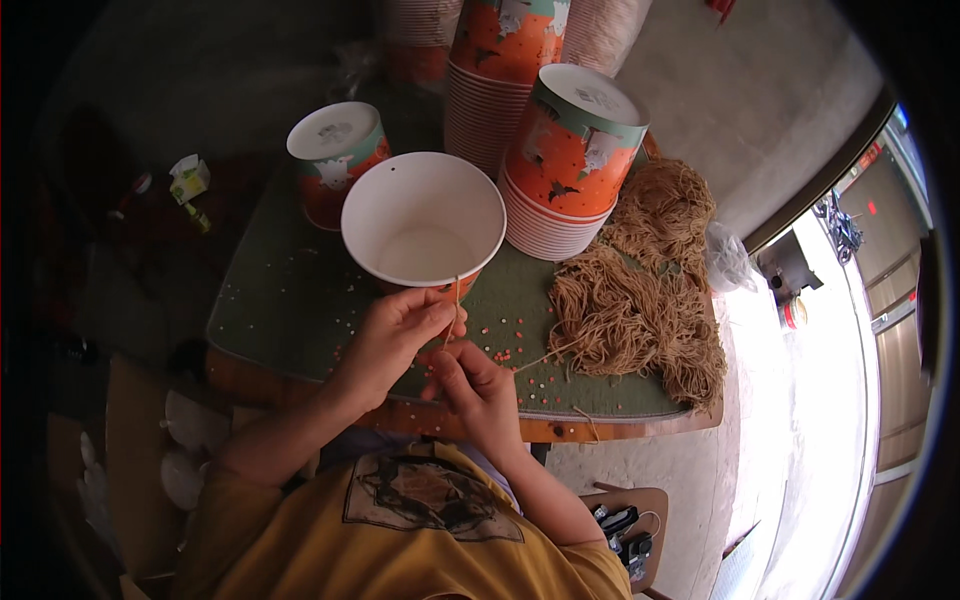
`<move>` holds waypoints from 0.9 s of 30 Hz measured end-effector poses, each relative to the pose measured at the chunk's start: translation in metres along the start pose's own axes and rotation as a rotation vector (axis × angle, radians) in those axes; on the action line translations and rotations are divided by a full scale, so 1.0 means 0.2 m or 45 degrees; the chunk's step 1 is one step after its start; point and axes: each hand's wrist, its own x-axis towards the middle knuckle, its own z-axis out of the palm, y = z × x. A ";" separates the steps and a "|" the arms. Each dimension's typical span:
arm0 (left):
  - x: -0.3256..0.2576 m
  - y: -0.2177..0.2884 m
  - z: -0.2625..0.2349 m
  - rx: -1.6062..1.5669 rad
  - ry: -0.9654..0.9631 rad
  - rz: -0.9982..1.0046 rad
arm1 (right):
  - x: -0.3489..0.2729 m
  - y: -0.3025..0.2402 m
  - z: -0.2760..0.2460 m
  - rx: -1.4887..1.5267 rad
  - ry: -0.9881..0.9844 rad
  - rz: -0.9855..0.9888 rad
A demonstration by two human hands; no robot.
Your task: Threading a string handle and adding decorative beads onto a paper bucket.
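Tan twine [458,292] reaches the bucket [420,195]; the left hand [402,325] pinches it there, the right hand [477,385] grips it lower, seemingly for control.

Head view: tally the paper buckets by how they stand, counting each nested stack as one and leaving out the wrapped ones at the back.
Upright open bucket: 1
Upside-down lone bucket: 1
Upside-down stacks: 2 (shorter stack, tall stack)
Total: 4
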 end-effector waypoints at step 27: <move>0.15 0.03 -0.13 -0.916 0.114 -0.449 | 0.07 0.07 0.10 -1.228 0.221 -0.864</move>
